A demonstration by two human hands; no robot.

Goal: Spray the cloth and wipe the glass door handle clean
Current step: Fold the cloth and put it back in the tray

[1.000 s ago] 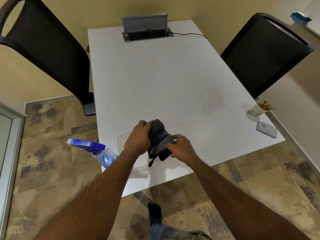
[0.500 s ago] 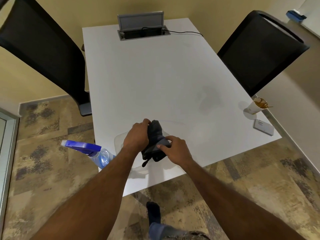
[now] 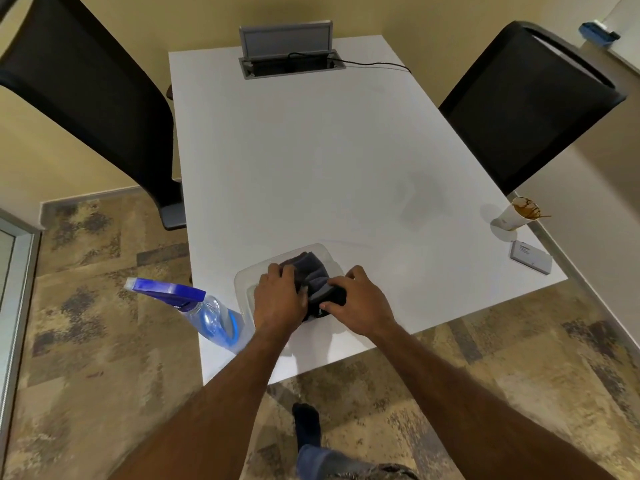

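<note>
Dark grey cloth (image 3: 313, 276), one bundle, sits over one clear tray (image 3: 242, 279) at the white tabletop's (image 3: 311, 150) near edge. The left grip (image 3: 278, 299) curls round its left side and the right grip (image 3: 360, 303) pinches its near end. One blue-nozzled spray bottle (image 3: 207, 315) stands just left. Two black chairs flank the tabletop, left chair (image 3: 86, 98) and right chair (image 3: 526, 105). One paper cup (image 3: 512, 216) and one grey box (image 3: 530, 257) sit at the right edge.

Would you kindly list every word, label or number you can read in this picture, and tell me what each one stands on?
Nothing here can be read as text.
Small grey box near the table's right edge: a few dark lines of print on top, too small and blurred to read.
Spray bottle: no label or brand shows.
Paper cup: no legible print.
Cloth: no print shows.
</note>
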